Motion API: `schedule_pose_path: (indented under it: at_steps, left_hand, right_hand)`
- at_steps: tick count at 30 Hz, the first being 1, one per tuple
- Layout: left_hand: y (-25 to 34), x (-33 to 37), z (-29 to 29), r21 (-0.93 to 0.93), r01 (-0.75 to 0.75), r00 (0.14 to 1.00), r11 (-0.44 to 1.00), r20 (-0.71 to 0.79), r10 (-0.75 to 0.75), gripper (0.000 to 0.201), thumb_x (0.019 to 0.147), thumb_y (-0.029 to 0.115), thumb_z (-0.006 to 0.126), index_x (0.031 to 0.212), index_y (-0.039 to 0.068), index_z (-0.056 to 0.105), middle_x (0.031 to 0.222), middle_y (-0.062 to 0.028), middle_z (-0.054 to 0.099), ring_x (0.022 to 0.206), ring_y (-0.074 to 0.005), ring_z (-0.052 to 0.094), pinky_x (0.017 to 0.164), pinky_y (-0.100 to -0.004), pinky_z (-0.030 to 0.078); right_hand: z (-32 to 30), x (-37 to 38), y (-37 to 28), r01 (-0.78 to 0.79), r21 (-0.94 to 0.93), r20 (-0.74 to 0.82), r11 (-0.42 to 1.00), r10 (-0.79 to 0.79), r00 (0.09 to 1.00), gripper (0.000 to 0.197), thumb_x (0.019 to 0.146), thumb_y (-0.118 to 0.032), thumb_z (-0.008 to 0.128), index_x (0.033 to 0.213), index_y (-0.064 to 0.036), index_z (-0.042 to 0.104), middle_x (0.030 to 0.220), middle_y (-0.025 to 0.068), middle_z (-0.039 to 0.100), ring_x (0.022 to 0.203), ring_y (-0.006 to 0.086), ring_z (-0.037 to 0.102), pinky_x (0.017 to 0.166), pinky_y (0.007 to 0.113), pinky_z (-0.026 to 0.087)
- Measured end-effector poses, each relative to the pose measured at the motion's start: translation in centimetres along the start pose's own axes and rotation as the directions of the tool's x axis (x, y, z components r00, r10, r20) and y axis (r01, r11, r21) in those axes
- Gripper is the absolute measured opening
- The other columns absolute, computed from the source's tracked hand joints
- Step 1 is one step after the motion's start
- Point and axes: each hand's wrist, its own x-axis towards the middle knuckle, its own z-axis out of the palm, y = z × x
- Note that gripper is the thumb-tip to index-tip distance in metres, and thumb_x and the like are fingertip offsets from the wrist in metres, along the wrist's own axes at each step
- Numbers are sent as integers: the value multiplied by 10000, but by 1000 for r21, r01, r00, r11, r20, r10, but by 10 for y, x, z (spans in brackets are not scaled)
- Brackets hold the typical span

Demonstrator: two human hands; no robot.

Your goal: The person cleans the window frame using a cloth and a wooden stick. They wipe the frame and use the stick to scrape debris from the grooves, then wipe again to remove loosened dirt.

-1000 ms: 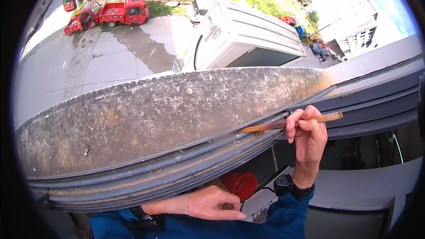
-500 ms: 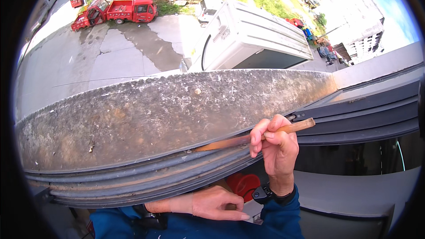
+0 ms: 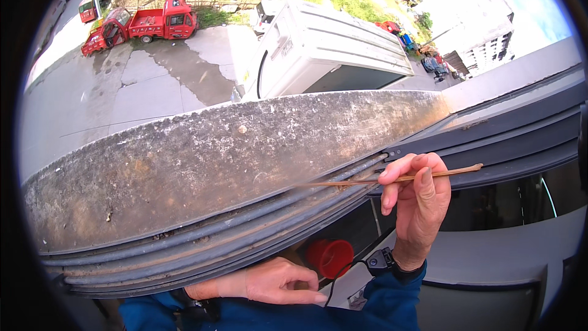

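Note:
My right hand pinches a thin, flat wooden strip between thumb and fingers, seen nearly edge-on. The strip's blurred far end points left over the dirty grey window track; whether it touches the track I cannot tell. Loose dirt lies in the grooves. Below the track, on the near side, my left hand lies back upward, its thumb and finger apart. Nothing shows in it, though part of its fingers is hidden. A dark cable runs from near its fingertips to the device on my right wrist.
A stained concrete ledge stretches beyond the track. Dark window frame rails run along the right. Under the track stands a red bucket. Outside are a white box-shaped vehicle and a red cargo vehicle.
My right hand has moved right with the wooden strip, turning it from its broad face to its thin edge. The strip's tip has shifted right along the track. The whole view has shifted slightly.

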Motion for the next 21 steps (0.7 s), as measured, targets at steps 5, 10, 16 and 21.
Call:
schedule_pose_path:
  at_steps: [5, 10, 16, 21]
  left_hand:
    - [-1, 0, -1, -23, -5, 1000, 1000, -18, 4, 297, 903, 353, 600, 929, 59, 636, 739, -39, 603, 554, -80, 514, 480, -242, 377]
    - [-5, 0, 0, -15, -56, 998, 998, -29, 56, 292, 905, 351, 598, 923, 62, 636, 775, -50, 618, 559, -96, 552, 479, -242, 393]
    - [-6, 0, 1, -22, -69, 997, 997, -36, 68, 292, 905, 357, 596, 903, 67, 629, 769, -56, 618, 563, -113, 574, 481, -252, 406]
    - [1, -2, 2, 5, -91, 994, 996, -64, 91, 329, 908, 378, 581, 848, 57, 616, 680, -69, 598, 574, -150, 580, 506, -283, 421]
  right_hand:
    - [-16, -16, -3, 14, -320, -182, 947, -76, 980, 168, 972, -124, 460, 1096, -17, 501, 874, 207, 642, 584, 112, 542, 511, 210, 453]
    - [-12, -15, 3, 10, -474, -182, 881, -109, 977, 179, 947, -88, 512, 1100, 4, 523, 889, 145, 644, 599, 82, 519, 537, 192, 436]
    - [11, -2, 8, -64, -528, -45, 847, 47, 998, 194, 932, -151, 561, 1026, 16, 592, 863, 84, 638, 677, 94, 550, 599, 205, 454]
    - [54, -13, 2, 138, -445, 307, 885, 6, 952, 179, 862, -141, 650, 920, 21, 601, 876, 168, 651, 766, 241, 630, 692, 301, 511]
